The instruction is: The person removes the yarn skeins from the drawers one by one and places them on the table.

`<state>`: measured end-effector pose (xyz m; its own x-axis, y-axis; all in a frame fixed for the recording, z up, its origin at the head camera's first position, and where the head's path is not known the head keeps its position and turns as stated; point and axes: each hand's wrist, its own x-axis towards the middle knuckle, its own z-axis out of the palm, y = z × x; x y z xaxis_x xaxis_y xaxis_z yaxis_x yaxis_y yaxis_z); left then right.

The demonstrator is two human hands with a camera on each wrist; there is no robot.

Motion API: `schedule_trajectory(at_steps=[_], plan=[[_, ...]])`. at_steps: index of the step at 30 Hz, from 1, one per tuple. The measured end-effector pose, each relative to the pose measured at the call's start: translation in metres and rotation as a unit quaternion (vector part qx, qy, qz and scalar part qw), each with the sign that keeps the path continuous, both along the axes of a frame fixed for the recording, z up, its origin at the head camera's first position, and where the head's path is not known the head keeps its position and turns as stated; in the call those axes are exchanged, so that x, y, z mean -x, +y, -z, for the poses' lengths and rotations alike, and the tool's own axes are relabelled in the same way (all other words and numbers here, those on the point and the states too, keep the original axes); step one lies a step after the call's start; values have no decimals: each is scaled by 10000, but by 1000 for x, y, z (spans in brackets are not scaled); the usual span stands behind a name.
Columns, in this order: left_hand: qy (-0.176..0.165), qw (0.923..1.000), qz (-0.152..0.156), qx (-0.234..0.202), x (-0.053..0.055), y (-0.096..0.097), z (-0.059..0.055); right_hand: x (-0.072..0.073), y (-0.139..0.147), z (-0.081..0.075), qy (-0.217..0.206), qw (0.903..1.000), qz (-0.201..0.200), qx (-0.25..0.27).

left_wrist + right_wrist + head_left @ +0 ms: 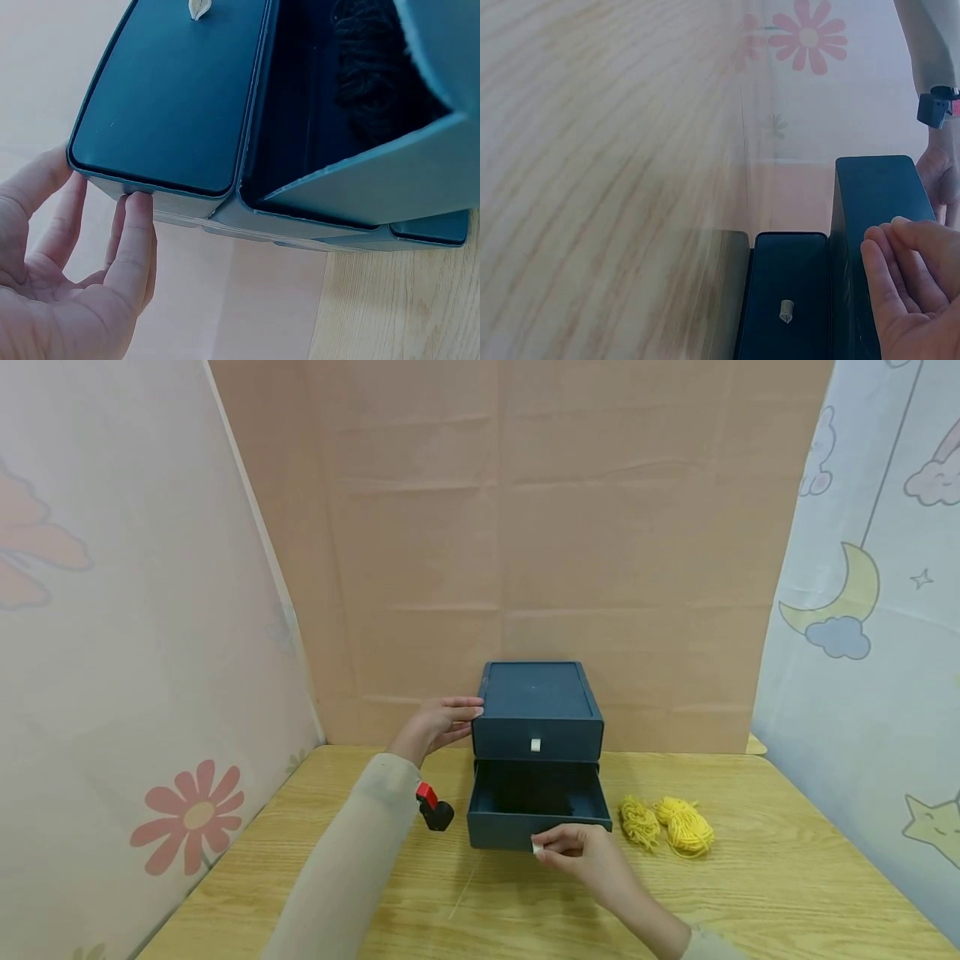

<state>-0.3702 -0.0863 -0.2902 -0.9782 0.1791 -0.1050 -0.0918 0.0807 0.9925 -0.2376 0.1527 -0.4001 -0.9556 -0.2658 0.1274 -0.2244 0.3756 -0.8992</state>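
A dark blue drawer cabinet [538, 689] stands on the table, its middle drawer [495, 832] pulled out. My left hand [438, 727] rests against the cabinet's upper left side, fingers extended and fingertips touching it. At the pulled-out drawer's front, my right hand [588, 856] pinches a small white pull tab [537, 847] between thumb and fingers. Dark yarn [371, 67] lies inside that drawer in the left wrist view. The closed top drawer [562, 742] carries its own white tab [536, 745]. Below, the closed bottom drawer [784, 270] shows in the right wrist view.
Two yellow yarn bundles [682, 827] lie on the wooden table [772, 860], right of the cabinet. A tan backdrop [405, 568] hangs close behind, with patterned cloth [150, 652] at both sides. A small black and red camera [435, 814] sits on my left wrist.
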Motion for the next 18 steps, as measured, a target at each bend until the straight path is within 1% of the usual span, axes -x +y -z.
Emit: schedule_trajectory(at_steps=[5, 10, 12, 18], plan=[[56, 9999, -14, 84, 0, 0, 0, -4, 0, 2, 10, 10000, -31, -40], [46, 10000, 7, 26, 0, 0, 0, -10, 0, 0, -34, 9999, -83, -133], [12, 10000, 7, -16, 0, 0, 0, -12, 1, 0, -76, 9999, -111, -97], [18, 10000, 18, -34, 0, 0, 0, -15, 1, 1, 18, 9999, -137, -45]])
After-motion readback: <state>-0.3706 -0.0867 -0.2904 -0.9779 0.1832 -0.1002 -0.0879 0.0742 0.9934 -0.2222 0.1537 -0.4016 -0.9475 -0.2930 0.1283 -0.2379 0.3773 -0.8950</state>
